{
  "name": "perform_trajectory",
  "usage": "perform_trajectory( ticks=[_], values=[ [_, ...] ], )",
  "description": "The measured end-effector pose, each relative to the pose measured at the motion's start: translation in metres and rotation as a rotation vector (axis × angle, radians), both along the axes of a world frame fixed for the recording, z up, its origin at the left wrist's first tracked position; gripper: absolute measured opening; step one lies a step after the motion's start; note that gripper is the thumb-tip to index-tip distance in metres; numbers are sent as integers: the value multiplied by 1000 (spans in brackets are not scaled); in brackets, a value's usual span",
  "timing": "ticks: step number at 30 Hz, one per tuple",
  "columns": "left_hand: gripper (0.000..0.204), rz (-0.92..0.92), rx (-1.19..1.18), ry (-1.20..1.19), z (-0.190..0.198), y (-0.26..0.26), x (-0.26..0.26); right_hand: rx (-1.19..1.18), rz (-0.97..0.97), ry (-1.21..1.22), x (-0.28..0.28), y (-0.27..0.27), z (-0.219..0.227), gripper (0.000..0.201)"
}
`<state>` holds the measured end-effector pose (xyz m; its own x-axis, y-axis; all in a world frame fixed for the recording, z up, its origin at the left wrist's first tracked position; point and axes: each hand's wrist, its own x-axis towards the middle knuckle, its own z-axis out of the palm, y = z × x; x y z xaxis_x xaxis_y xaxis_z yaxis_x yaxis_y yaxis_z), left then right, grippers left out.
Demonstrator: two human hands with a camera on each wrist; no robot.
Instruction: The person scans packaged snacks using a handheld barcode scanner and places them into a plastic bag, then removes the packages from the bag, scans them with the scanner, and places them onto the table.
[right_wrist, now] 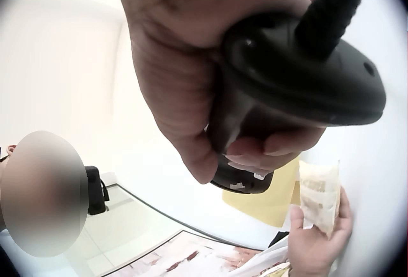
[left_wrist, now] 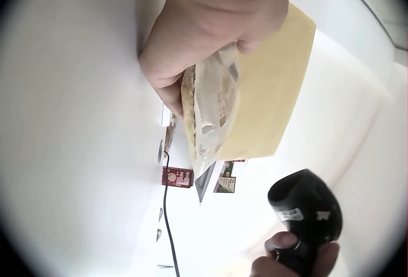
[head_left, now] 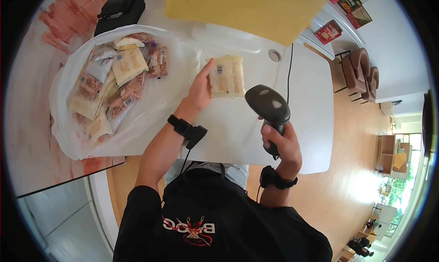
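In the head view my left hand (head_left: pixel 199 89) holds a flat, pale packet (head_left: pixel 230 77) by its left side, the barcode facing up. The left wrist view shows this packet (left_wrist: pixel 210 114) edge-on, with the fingers round its side. My right hand (head_left: pixel 287 145) grips a black barcode scanner (head_left: pixel 269 105) by its handle, the head tilted towards the packet a short way off. Seen from the right wrist, the fingers wrap the scanner's handle (right_wrist: pixel 239 120). On the left, an opened white plastic bag (head_left: pixel 61 106) is full of pale and reddish-brown packets (head_left: pixel 130 64).
The white table (head_left: pixel 311 116) also bears a yellow sheet (head_left: pixel 247 10) at the back and a black case (head_left: pixel 120 10) behind the bag. A black cable (head_left: pixel 290 72) runs past a round grommet (head_left: pixel 274 55). Small boxes (head_left: pixel 328 32) stand at the back right; brown chairs (head_left: pixel 359 72) lie beyond.
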<state>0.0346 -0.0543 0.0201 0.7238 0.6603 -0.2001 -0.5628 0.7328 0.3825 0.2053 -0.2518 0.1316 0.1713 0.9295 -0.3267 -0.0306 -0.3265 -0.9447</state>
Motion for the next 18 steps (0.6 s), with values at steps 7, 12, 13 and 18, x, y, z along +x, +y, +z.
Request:
perform_trajectory(
  ticks=[7, 12, 13, 18],
  values=[
    [53, -7, 50, 26, 0, -1, 1, 12, 74, 2, -16, 16, -4, 22],
    [46, 16, -5, -29, -12, 0, 1, -4, -114, 108, -10, 23, -13, 22],
    [46, 20, -1, -30, -16, 0, 0, -25, -204, 119, -5, 24, -18, 24],
    [36, 61, -4, -99, -18, 2, 2, -105, -315, -39, 20, 22, -38, 30]
  ],
)
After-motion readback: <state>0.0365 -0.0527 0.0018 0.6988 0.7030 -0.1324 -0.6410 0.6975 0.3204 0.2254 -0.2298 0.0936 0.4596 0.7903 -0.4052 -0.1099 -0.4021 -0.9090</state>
